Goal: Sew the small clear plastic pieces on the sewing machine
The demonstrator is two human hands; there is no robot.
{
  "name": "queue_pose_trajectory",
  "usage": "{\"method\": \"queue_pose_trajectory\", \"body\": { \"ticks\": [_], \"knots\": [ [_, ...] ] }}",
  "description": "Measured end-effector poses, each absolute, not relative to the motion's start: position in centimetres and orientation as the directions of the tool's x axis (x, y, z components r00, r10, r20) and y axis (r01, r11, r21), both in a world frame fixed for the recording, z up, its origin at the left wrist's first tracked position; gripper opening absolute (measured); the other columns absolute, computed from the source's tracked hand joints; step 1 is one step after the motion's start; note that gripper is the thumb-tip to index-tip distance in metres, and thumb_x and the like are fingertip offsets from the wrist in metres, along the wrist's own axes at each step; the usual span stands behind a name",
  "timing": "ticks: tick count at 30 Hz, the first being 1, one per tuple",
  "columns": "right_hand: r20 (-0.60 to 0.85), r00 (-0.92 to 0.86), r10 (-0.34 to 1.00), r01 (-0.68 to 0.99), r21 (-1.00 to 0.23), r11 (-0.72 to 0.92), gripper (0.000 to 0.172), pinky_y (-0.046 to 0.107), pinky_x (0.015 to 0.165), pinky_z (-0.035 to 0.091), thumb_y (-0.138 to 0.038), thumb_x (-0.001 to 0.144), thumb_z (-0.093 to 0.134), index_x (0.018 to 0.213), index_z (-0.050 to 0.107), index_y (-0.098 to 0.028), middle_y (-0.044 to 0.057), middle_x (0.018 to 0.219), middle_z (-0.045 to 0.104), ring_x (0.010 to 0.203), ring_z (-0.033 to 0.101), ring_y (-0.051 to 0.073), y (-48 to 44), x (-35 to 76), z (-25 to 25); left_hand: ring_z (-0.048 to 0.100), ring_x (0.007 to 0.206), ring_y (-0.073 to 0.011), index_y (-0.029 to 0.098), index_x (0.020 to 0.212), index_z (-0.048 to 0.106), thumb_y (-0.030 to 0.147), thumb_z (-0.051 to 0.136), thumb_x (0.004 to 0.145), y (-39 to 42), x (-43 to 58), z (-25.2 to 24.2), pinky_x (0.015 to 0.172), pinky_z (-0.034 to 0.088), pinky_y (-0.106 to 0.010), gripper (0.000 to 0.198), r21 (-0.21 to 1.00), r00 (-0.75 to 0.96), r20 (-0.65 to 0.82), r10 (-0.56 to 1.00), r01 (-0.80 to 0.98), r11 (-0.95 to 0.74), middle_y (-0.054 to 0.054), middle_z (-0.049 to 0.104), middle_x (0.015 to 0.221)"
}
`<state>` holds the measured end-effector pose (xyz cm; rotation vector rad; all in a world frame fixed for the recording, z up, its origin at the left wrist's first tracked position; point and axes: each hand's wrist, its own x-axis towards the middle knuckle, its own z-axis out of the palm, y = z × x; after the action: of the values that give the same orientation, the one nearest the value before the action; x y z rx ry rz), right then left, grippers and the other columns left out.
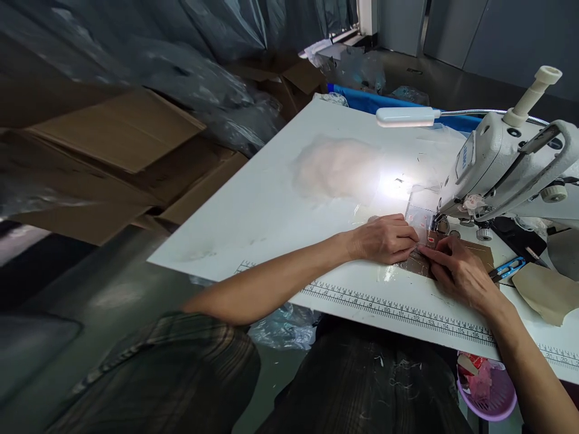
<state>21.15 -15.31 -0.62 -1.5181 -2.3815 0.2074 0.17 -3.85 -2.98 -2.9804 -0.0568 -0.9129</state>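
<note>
A white sewing machine (479,157) stands at the right of the table, its needle and presser foot (438,224) low over the work. A clear plastic piece (420,218) with small red marks lies beside the foot. My left hand (386,239) is closed at the plastic's near edge, fingers curled and pressed together. My right hand (461,271) meets it there, its index finger stretched to the left hand's fingertips, pinching the same edge. Below both lies a flat brown surface (416,264). The fingertips partly hide the plastic's edge.
Blue thread snips (509,268) and a tan scrap (547,292) lie right of my right hand. A printed ruler (384,304) runs along the white table's (271,211) front edge. A lamp (404,117) lights the work. Cardboard boxes (122,129) stand left; a purple basket (491,398) sits below.
</note>
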Motion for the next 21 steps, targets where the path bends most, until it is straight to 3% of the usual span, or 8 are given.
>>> {"method": "queue_pose_trajectory", "body": {
  "ticks": [5,9,14,17,21],
  "knots": [
    [0.306,-0.281,0.909,0.798,-0.452,0.399,0.04,0.032,0.073,0.056,-0.023,0.096,0.042,0.127,0.066,-0.025,0.008,0.092,0.067,0.079,0.064,0.017,-14.7,22.4,-1.3,0.066,0.075,-0.0116,0.015,0.079,0.07,0.013,0.047,0.096,-3.7,0.1,-3.1,0.068,0.052,-0.029,0.028,-0.01,0.833,0.554,0.015,0.024,-1.0,-0.006,0.075,0.093],
    [0.309,-0.246,0.919,0.797,-0.475,0.373,0.039,0.032,0.072,0.055,-0.023,0.095,0.042,0.126,0.067,-0.023,0.007,0.09,0.067,0.077,0.063,0.017,-14.5,22.8,-1.5,0.067,0.077,-0.0124,0.014,0.082,0.071,0.012,0.048,0.096,-3.6,0.0,-3.2,0.067,0.054,-0.029,0.027,0.016,0.81,0.586,0.012,0.003,-1.0,-0.008,0.075,0.091],
    [0.203,-0.278,0.939,0.886,-0.323,0.332,0.042,0.029,0.062,0.05,-0.025,0.095,0.042,0.131,0.064,-0.026,0.01,0.099,0.062,0.076,0.06,0.017,-14.6,21.7,-1.3,0.068,0.074,-0.0123,0.015,0.083,0.071,0.015,0.048,0.096,-3.6,0.2,-3.1,0.065,0.055,-0.03,0.027,0.038,0.797,0.603,0.028,0.007,-0.999,-0.006,0.076,0.089],
    [0.157,-0.258,0.953,0.934,-0.213,0.288,0.044,0.025,0.053,0.042,-0.027,0.095,0.041,0.134,0.061,-0.029,0.009,0.097,0.06,0.07,0.055,0.015,-14.6,21.2,-1.4,0.067,0.073,-0.012,0.016,0.08,0.07,0.014,0.048,0.095,-3.6,0.3,-2.9,0.065,0.053,-0.029,0.027,0.0,0.782,0.623,-0.003,-0.003,-1.0,-0.005,0.076,0.09],
    [0.153,-0.264,0.952,0.943,-0.164,0.288,0.045,0.024,0.052,0.039,-0.027,0.096,0.039,0.135,0.061,-0.029,0.009,0.097,0.058,0.067,0.052,0.014,-14.4,21.2,-1.6,0.064,0.07,-0.0122,0.017,0.077,0.069,0.013,0.05,0.093,-3.4,0.3,-2.7,0.067,0.05,-0.03,0.025,-0.062,0.781,0.623,-0.045,-0.008,-0.998,-0.003,0.077,0.093]
  ]
}}
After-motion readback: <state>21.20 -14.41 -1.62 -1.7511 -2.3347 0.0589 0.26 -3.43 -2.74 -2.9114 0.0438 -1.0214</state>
